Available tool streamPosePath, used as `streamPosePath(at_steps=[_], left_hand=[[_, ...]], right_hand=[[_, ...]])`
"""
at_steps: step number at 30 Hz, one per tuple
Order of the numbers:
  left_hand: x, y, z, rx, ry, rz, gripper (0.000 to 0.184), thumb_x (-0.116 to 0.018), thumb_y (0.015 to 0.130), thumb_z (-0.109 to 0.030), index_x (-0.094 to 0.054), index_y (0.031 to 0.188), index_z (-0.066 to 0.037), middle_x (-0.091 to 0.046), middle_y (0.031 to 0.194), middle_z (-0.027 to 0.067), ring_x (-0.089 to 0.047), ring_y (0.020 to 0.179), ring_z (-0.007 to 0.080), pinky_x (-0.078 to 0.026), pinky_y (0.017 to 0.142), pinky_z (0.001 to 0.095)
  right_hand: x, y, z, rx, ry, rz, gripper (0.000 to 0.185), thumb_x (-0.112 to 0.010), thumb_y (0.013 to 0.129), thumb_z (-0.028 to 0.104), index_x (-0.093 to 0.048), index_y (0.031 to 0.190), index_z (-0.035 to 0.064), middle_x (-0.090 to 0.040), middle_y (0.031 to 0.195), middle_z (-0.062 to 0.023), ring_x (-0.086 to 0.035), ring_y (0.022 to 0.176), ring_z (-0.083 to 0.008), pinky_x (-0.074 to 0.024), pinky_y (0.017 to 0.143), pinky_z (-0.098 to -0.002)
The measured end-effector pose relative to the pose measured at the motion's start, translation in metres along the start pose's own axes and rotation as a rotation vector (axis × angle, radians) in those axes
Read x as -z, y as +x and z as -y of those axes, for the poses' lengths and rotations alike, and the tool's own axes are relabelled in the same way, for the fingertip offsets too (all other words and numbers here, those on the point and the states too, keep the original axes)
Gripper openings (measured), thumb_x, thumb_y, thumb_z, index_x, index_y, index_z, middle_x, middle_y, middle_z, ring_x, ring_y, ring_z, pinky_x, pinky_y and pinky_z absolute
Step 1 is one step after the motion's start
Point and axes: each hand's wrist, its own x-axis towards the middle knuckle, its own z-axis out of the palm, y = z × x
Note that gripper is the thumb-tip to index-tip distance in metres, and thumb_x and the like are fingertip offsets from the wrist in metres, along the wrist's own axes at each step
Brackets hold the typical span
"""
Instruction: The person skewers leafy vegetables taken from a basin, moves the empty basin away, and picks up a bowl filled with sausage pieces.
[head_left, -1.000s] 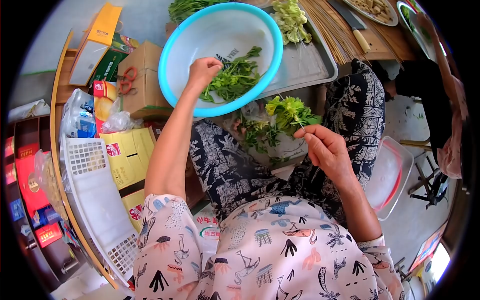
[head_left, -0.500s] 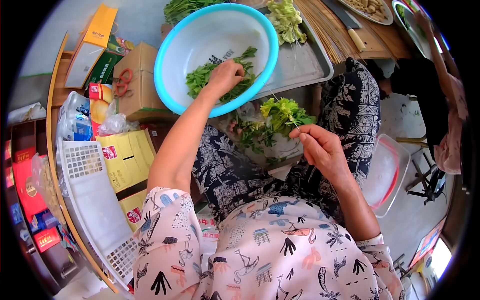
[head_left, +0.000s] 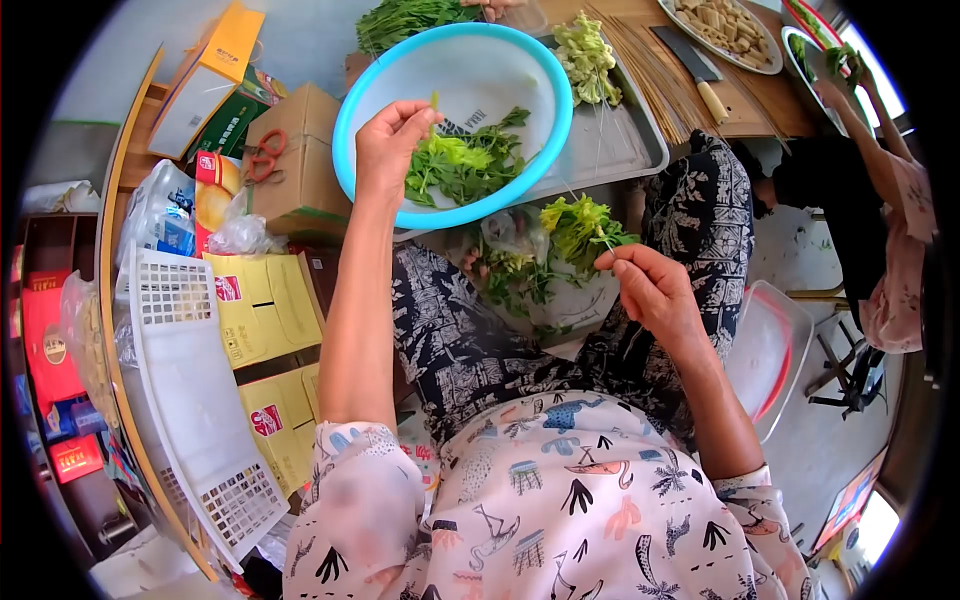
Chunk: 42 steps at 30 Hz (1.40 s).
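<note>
Above the rim of a white basin with a blue edge, my left hand is raised with its fingers pinched on a small light-green leafy sprig. Loose leafy greens lie inside the basin under that hand. My right hand, over my lap, grips the near end of a thin skewer. Bunched yellow-green leaves are threaded along this skewer, just past my fingertips. Below them, more greens and clear plastic lie low between my knees, partly covered.
Finished leafy skewers rest on a metal tray beside bare sticks. A cleaver and a plate of cut food lie on the table. Cartons stand left; another person's arm is at right.
My left hand has lifted out of the greens in the basin and moved left, now with a sprig between its fingers. My right hand stays nearly in place with the skewer. The view has shifted slightly.
</note>
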Motion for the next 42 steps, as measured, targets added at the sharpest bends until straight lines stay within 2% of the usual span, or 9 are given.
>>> streamPosePath(at_steps=[6, 9, 11, 13, 17, 19, 25, 27, 42], left_hand=[[-0.01, -0.032, -0.018, -0.114, -0.174, -0.168, 0.015, -0.063, 0.083, -0.006, -0.063, 0.097, 0.001, -0.067, 0.088, 0.0073, -0.061, 0.083, 0.0092, -0.047, 0.076, 0.022], [-0.01, -0.041, -0.034, -0.243, -0.151, -0.275, 0.015, -0.063, 0.083, -0.005, -0.063, 0.096, 0.002, -0.067, 0.087, 0.0073, -0.061, 0.079, 0.0092, -0.047, 0.073, 0.0211], [-0.004, -0.041, -0.023, -0.117, -0.16, -0.153, 0.016, -0.064, 0.085, -0.009, -0.062, 0.098, 0.0, -0.066, 0.086, 0.007, -0.061, 0.081, 0.0102, -0.043, 0.066, 0.0214], [-0.008, -0.055, -0.029, -0.019, -0.133, -0.146, 0.014, -0.063, 0.085, -0.008, -0.061, 0.097, 0.0, -0.066, 0.086, 0.008, -0.063, 0.082, 0.0132, -0.044, 0.063, 0.0219], [-0.018, -0.076, -0.029, 0.028, -0.24, -0.123, 0.015, -0.063, 0.086, -0.008, -0.06, 0.098, 0.0, -0.066, 0.088, 0.0093, -0.064, 0.08, 0.0158, -0.046, 0.064, 0.0234], [-0.023, -0.085, -0.028, 0.064, -0.396, -0.091, 0.016, -0.063, 0.086, -0.008, -0.059, 0.1, 0.0, -0.065, 0.091, 0.0102, -0.064, 0.081, 0.0171, -0.049, 0.065, 0.0254], [-0.034, -0.104, -0.04, 0.078, -0.465, -0.077, 0.018, -0.062, 0.086, -0.01, -0.058, 0.101, 0.0, -0.064, 0.088, 0.0093, -0.063, 0.079, 0.0177, -0.05, 0.066, 0.027], [-0.035, -0.106, -0.04, 0.029, -0.519, -0.08, 0.015, -0.063, 0.086, -0.009, -0.06, 0.098, 0.0, -0.065, 0.084, 0.0069, -0.065, 0.077, 0.016, -0.05, 0.063, 0.0248], [-0.035, -0.11, -0.04, 0.034, -0.568, -0.037, 0.016, -0.062, 0.087, -0.011, -0.061, 0.099, 0.0, -0.064, 0.084, 0.0058, -0.063, 0.079, 0.0151, -0.05, 0.066, 0.0264]], right_hand=[[-0.011, -0.013, 0.027, 0.049, -0.026, 0.002, 0.019, -0.047, 0.095, 0.012, -0.06, 0.099, -0.0005, -0.042, 0.056, 0.0057, -0.036, 0.048, -0.0019, -0.0287, 0.044, -0.0183], [-0.018, -0.018, 0.032, 0.079, -0.034, -0.005, 0.019, -0.047, 0.095, 0.012, -0.06, 0.099, -0.0005, -0.041, 0.055, 0.0059, -0.035, 0.048, -0.0018, -0.0282, 0.044, -0.0185], [-0.024, -0.016, 0.04, 0.079, -0.04, 0.039, 0.019, -0.047, 0.095, 0.012, -0.06, 0.1, -0.0009, -0.041, 0.056, 0.0059, -0.035, 0.048, -0.0019, -0.0279, 0.044, -0.0187], [-0.028, -0.016, 0.047, 0.111, -0.05, 0.062, 0.019, -0.047, 0.095, 0.012, -0.06, 0.1, -0.0009, -0.041, 0.056, 0.0059, -0.035, 0.048, -0.0018, -0.0281, 0.044, -0.0185], [-0.039, -0.025, 0.054, 0.125, -0.053, 0.086, 0.018, -0.048, 0.095, 0.012, -0.061, 0.099, -0.0005, -0.042, 0.056, 0.0056, -0.037, 0.049, -0.0018, -0.0291, 0.044, -0.0183], [-0.045, -0.026, 0.056, 0.13, -0.06, 0.094, 0.018, -0.048, 0.094, 0.011, -0.061, 0.099, -0.0001, -0.043, 0.058, 0.0052, -0.037, 0.05, -0.0019, -0.0296, 0.045, -0.0183], [-0.053, -0.026, 0.058, 0.122, -0.062, 0.109, 0.018, -0.048, 0.095, 0.012, -0.061, 0.099, 0.0003, -0.043, 0.061, 0.0055, -0.036, 0.051, -0.0018, -0.0295, 0.046, -0.0183], [-0.053, -0.027, 0.058, 0.126, -0.067, 0.127, 0.018, -0.048, 0.094, 0.011, -0.061, 0.099, 0.0003, -0.043, 0.061, 0.0057, -0.035, 0.052, -0.0017, -0.0293, 0.046, -0.0182], [-0.056, -0.028, 0.054, 0.104, -0.093, 0.122, 0.018, -0.047, 0.094, 0.012, -0.061, 0.097, 0.0006, -0.042, 0.059, 0.0049, -0.036, 0.051, -0.0023, -0.0294, 0.046, -0.0187]])
